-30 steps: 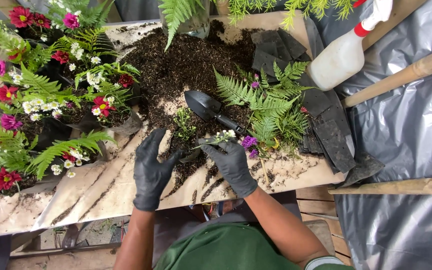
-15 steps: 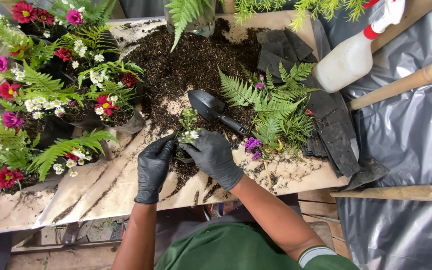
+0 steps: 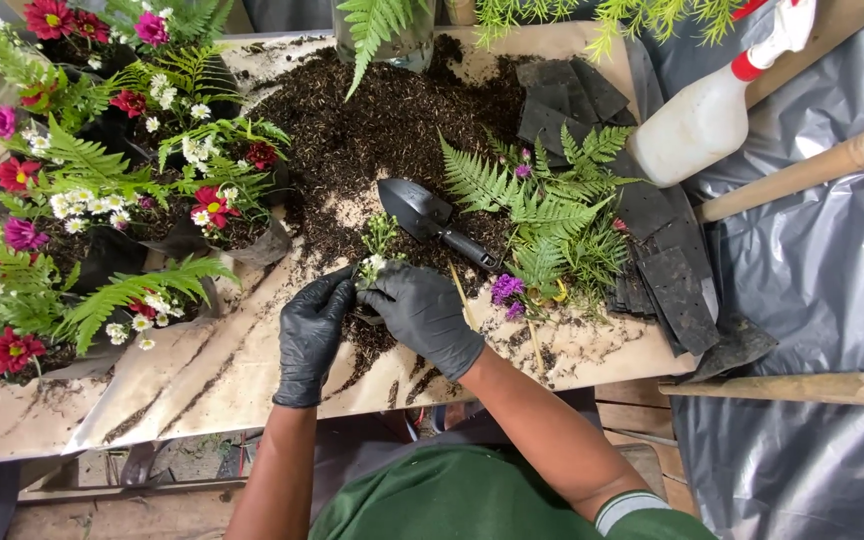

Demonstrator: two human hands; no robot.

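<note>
Fingers of both black-gloved hands close around a small white-flowered green seedling.
Left hand and right hand meet beside the black plastic trowel on the soil-strewn counter.

A loose heap of dark potting soil covers the counter toward its far edge. A small black metal trowel lies on it, with cut green fern fronds just right and bagged flowering plants at the left end.

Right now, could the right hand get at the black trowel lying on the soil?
Probably yes. The right hand cups a small white-flowered plant together with the left hand, but the black trowel lies just beyond it on the soil, uncovered, with its handle pointing toward that hand.
</note>
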